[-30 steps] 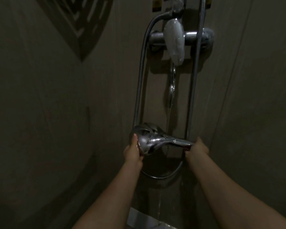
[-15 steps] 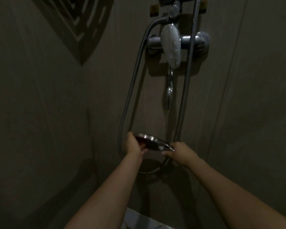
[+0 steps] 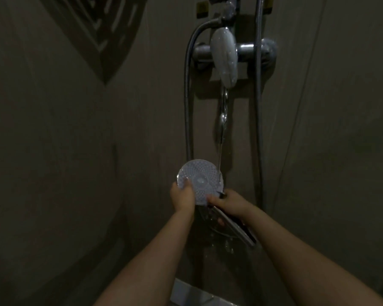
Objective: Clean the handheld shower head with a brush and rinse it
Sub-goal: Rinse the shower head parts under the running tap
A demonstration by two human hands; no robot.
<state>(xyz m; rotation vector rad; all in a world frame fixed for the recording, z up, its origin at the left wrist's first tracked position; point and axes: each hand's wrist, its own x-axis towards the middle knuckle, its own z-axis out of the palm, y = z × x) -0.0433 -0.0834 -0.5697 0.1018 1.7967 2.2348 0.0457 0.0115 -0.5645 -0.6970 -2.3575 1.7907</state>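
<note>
The handheld shower head (image 3: pixel 201 178) is turned so its round, dotted spray face looks at me, just below the middle of the view. A thin stream of water (image 3: pixel 219 155) falls from the tap spout above onto its right edge. My left hand (image 3: pixel 183 196) grips the lower left rim, thumb lying on the face. My right hand (image 3: pixel 229 203) grips the chrome handle (image 3: pixel 234 228), which slants down to the right beneath it. No brush is in view.
A chrome mixer tap (image 3: pixel 234 50) with a pale lever (image 3: pixel 224 56) is fixed to the brown wall above. The metal hose (image 3: pixel 187 102) loops down on the left and a second run (image 3: pixel 258 107) hangs on the right. A pale ledge (image 3: pixel 186 292) shows at the bottom.
The shower head has been turned from edge-on, chrome back showing, to spray face toward me. Both hands moved lower and closer together, and the stream now hits the face.
</note>
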